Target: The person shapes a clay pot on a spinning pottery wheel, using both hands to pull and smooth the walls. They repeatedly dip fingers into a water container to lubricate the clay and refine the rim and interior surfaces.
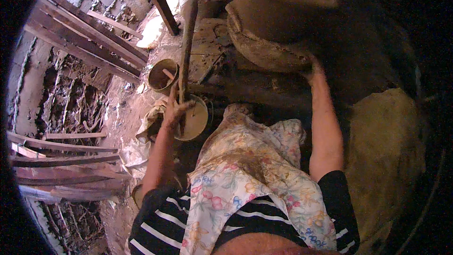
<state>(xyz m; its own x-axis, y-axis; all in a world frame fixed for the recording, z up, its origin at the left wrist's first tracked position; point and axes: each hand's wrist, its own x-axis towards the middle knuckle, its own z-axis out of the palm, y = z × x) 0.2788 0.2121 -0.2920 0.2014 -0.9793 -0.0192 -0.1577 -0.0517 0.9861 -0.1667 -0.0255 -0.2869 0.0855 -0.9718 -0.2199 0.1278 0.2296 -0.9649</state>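
Note:
A long wooden pole [188, 42] runs from the far side down to my left hand [177, 106]. My left hand is closed around its near end, over a round bucket [196, 122] holding pale, muddy liquid. Just beyond stands a smaller round container [163, 75] with a short stick-like piece inside. At the right, my right hand [312, 68] touches the lower edge of a big, rough clay-coloured form [269, 54]. Its fingers are mostly hidden in shadow, so their grip is unclear. A stained floral cloth [250, 160] covers my lap.
Long wooden planks [85, 33] lie at the far left, and more boards [71, 163] at the near left. A dark wooden post [160, 2] slants near the top. Crumpled pale sacking [137, 156] lies by my left forearm. A brown, sack-like surface [384, 146] is at the right.

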